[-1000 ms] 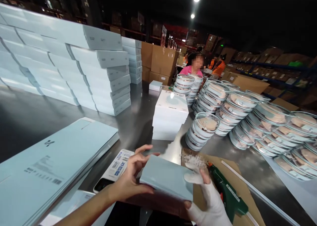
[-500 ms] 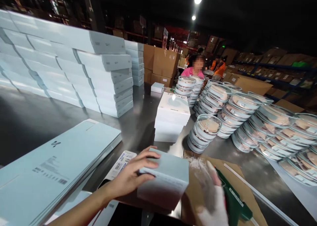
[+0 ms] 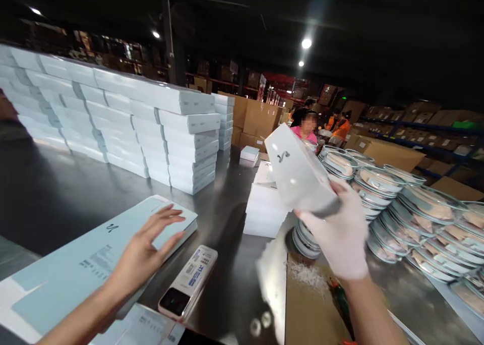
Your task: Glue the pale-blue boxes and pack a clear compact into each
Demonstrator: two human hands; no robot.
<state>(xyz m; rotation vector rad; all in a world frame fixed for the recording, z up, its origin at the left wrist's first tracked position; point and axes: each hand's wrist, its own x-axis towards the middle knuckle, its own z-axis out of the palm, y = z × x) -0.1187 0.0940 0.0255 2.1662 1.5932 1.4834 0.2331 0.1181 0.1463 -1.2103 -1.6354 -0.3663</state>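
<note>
In my right hand (image 3: 340, 229), which wears a white glove, is a pale box (image 3: 298, 173) with a small dark logo, raised and tilted above the table. The fingers grip its lower right end. Bare and with fingers apart, my left hand (image 3: 147, 244) hovers over a stack of flat light-blue cartons (image 3: 124, 229) and holds nothing. Behind the raised box stands a pile of white boxes (image 3: 264, 214), partly hidden by it. A phone-like device (image 3: 189, 282) with a printed label and a dark screen lies between my hands.
Stacked light-blue boxes (image 3: 185, 128) form a wall at the left. Piles of clear-lidded round containers (image 3: 378, 183) fill the right side. A cardboard sheet (image 3: 310, 309) with white scraps lies in front, a green tool (image 3: 340, 299) beside it. A person in pink (image 3: 306, 128) is across the table.
The box has gone from under my left hand into my gloved right hand, lifted up and away. My left hand has moved left, off the box, and opened.
</note>
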